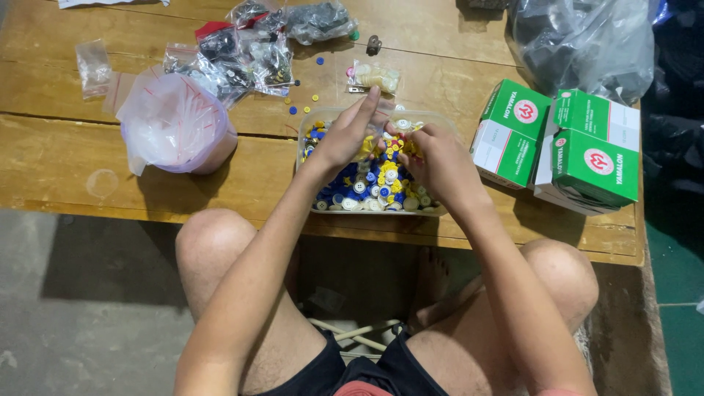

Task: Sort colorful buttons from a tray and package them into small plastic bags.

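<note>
Clearly both hands work over the shallow clear plastic tray (433,211) that sits on the worn wooden table (66,154) just in front of the knees, heaped with small round buttons in blue, yellow and white (367,187). The left hand (345,136) hangs above the tray's far left part with its fingers stretched forward and loosely spread, gripping nothing that can be seen. The right hand (433,158) is curled over the middle of the heap with fingertips bunched as if pinching a few buttons, though the fingers hide what, if anything, is between them, so its grip cannot be told for sure. Sorting of this kind seems to go best with light pinches taken from the top of the pile, wrists kept low over the tray so loose pieces fall back in and not onto the table, where a few stray buttons (306,103) already lie. To the left stands a pale, milky plastic bag with red markings (176,125), its contents unclear. Behind the tray lie several small clear bags of dark items (249,51). To the right are stacked green-and-white cardboard boxes (557,143), closed, and beyond them a large grey plastic bag (587,40).
</note>
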